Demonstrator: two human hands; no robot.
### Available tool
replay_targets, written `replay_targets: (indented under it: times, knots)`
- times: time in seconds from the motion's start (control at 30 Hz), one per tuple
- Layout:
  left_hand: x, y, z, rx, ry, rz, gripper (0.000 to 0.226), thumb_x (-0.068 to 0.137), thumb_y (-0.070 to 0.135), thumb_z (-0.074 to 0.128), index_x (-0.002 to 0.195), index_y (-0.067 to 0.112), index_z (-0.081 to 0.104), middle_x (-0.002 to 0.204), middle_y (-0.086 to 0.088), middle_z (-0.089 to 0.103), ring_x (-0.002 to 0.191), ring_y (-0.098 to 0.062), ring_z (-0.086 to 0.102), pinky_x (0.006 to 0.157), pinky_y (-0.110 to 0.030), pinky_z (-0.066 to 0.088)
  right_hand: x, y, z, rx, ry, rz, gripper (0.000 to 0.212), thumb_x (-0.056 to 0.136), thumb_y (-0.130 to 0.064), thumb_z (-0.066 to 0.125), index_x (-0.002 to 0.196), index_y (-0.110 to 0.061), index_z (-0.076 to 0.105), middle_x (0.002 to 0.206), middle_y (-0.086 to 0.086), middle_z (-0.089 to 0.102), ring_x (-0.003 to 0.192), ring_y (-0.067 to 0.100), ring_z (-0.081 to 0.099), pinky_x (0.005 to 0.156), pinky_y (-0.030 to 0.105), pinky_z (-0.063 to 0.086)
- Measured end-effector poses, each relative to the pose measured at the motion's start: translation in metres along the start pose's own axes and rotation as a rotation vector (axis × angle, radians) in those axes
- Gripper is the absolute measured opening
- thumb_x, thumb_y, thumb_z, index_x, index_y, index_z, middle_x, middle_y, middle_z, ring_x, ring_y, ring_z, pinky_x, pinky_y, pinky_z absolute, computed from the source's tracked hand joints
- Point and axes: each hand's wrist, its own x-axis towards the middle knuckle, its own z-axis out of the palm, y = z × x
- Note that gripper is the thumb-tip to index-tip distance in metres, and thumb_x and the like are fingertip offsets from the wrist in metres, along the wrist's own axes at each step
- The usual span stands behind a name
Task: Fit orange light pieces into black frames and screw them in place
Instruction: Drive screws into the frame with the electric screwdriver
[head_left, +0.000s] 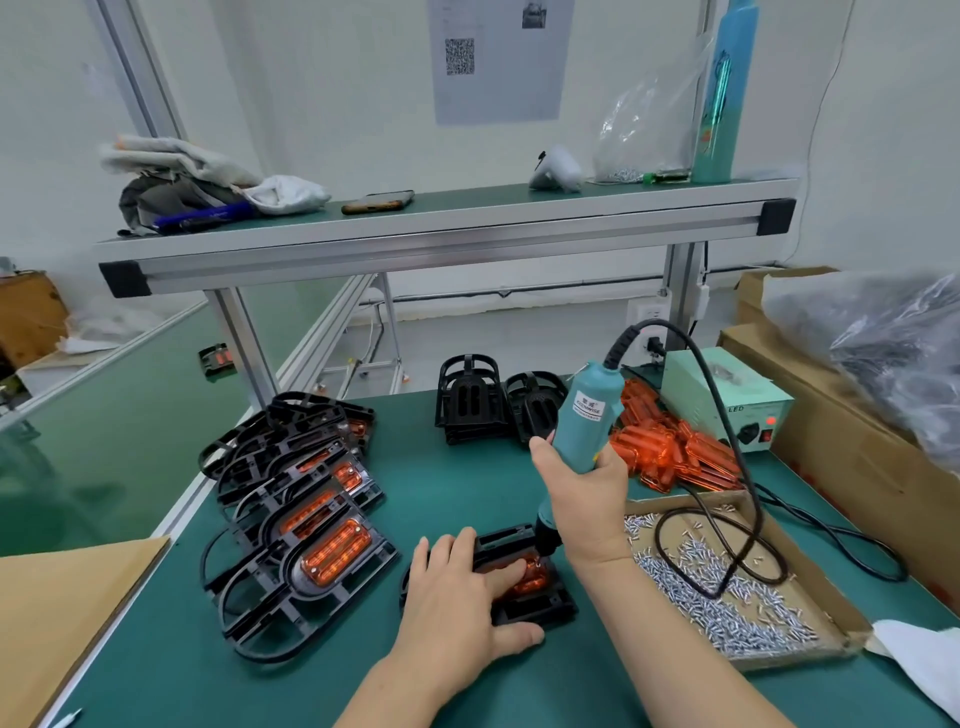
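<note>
The left hand (462, 592) lies palm down, its fingers (498, 574) straight and slightly spread, pressing flat on the black frame (543, 605), with the thumb along the near edge. The right hand (584, 499) is just beyond it, wrapped round the screwdriver (589, 415), thumb pointing up. Both bare forearms reach in from below.

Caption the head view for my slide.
Left hand presses on the light in a frame; right hand holds a screwdriver to it.
</note>
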Motion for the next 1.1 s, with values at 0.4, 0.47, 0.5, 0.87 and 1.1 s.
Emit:
replay_targets:
  times: [0.4,0.47,0.5,0.87,1.1]
  knots:
    - [0.002,-0.003,0.002,-0.007,-0.011,-0.009,0.082,0.067,0.090,0.041,0.143,0.061,0.026,0.161,-0.005,0.013,0.147,-0.027,0.010,0.121,-0.048,-0.009,-0.010,-0.015,-0.012,0.041,-0.165,-0.047,0.025,0.074,-0.038,0.081,0.077,-0.017,0.067,0.070,-0.004,0.062,0.067,0.011,0.054,0.065,0.027,0.048]
    - [0.003,-0.004,0.002,-0.015,-0.013,-0.012,0.084,0.065,0.091,0.039,0.142,0.062,0.026,0.161,-0.004,0.013,0.147,-0.026,0.010,0.121,-0.047,-0.010,-0.011,-0.020,-0.013,-0.020,-0.255,-0.073,0.028,0.074,-0.043,0.080,0.076,-0.019,0.068,0.069,-0.006,0.063,0.066,0.011,0.055,0.064,0.029,0.049]
    - [0.004,-0.003,0.001,-0.015,-0.011,-0.013,0.084,0.064,0.091,0.039,0.142,0.062,0.026,0.161,-0.003,0.013,0.147,-0.026,0.010,0.121,-0.047,-0.010,-0.010,-0.024,-0.012,-0.039,-0.287,-0.093,0.027,0.075,-0.044,0.080,0.076,-0.020,0.068,0.068,-0.007,0.063,0.065,0.010,0.055,0.064,0.029,0.049]
    - [0.007,-0.009,0.003,-0.004,-0.002,0.057,0.085,0.062,0.094,0.034,0.142,0.064,0.025,0.163,-0.003,0.012,0.146,-0.023,0.009,0.120,-0.042,-0.012,0.040,-0.020,-0.043,0.294,0.205,0.364,0.032,0.087,-0.042,0.076,0.093,-0.013,0.063,0.064,-0.004,0.061,0.056,0.009,0.057,0.059,0.030,0.050]
    - [0.007,-0.011,-0.003,0.028,-0.048,0.085,0.086,0.069,0.091,0.038,0.147,0.059,0.020,0.164,-0.007,0.007,0.150,-0.025,0.004,0.120,-0.044,-0.012,0.043,0.003,-0.082,0.331,0.332,0.508,0.027,0.095,-0.043,0.066,0.095,-0.018,0.058,0.070,-0.001,0.059,0.052,0.008,0.058,0.051,0.027,0.049]
